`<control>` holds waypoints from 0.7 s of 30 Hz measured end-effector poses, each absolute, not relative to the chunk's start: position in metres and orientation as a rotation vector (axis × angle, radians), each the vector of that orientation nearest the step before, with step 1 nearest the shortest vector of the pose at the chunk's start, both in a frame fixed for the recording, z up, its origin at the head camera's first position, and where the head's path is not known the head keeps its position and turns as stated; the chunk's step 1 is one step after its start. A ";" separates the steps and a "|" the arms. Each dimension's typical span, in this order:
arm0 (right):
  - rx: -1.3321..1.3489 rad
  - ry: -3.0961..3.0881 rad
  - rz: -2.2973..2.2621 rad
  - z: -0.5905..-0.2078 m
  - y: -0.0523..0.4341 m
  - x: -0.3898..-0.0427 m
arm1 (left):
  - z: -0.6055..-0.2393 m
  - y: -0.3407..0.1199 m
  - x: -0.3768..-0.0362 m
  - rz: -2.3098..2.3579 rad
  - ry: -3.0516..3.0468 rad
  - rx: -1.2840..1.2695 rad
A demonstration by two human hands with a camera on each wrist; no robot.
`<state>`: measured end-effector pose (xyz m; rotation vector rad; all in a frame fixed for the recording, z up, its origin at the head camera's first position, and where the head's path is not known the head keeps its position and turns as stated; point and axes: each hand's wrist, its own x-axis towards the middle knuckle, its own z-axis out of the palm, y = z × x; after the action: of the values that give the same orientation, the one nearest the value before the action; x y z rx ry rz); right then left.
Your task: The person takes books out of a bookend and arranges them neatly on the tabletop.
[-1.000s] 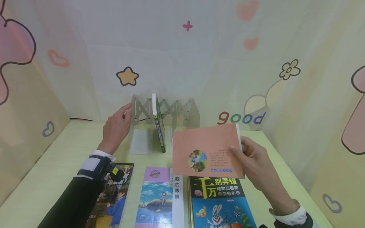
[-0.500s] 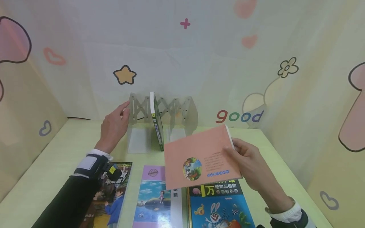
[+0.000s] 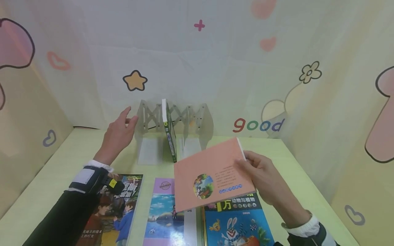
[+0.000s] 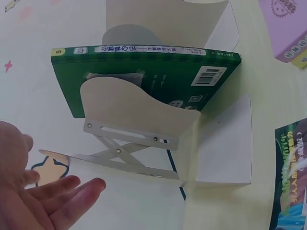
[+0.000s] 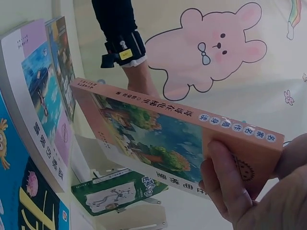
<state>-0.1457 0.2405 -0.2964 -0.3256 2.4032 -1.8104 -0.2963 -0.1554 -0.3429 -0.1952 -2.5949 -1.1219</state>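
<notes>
Right hand (image 3: 261, 176) pinches the pink book (image 3: 212, 174) by its edge, tilted above the worktop (image 3: 61, 171); left hand (image 3: 117, 136), fingers spread, hovers beside the rack (image 3: 197, 119), apparently steadying it.

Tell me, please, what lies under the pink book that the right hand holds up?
Under the pink book are the top edges of two books lying on the table: the purple-topped book and the blue rabbit book. The upper part of the rabbit book's title is covered.
</notes>
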 end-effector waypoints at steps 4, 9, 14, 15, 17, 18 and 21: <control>-0.292 2.390 -1.808 -0.298 0.238 -0.146 | -0.340 -0.155 -0.287 -1.153 -2.557 -0.143; -0.266 2.373 -1.793 -0.302 0.233 -0.149 | -0.334 -0.150 -0.268 -1.207 -2.487 -0.139; -0.269 2.364 -1.794 -0.308 0.227 -0.151 | -0.332 -0.136 -0.243 -1.186 -2.464 -0.218; -0.271 2.357 -1.794 -0.310 0.226 -0.151 | -0.332 -0.132 -0.238 -1.179 -2.469 -0.235; -0.273 2.338 -1.801 -0.312 0.224 -0.152 | -0.332 -0.125 -0.228 -1.164 -2.497 -0.279; -0.281 2.327 -1.804 -0.313 0.223 -0.153 | -0.332 -0.121 -0.222 -1.157 -2.512 -0.306; -0.304 2.288 -1.817 -0.316 0.220 -0.154 | -0.333 -0.110 -0.206 -1.144 -2.558 -0.398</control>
<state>-0.1543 0.2204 -0.3163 -0.3041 2.2875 -1.8170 -0.2063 -0.1096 -0.3330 -0.3980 -2.5576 -1.1444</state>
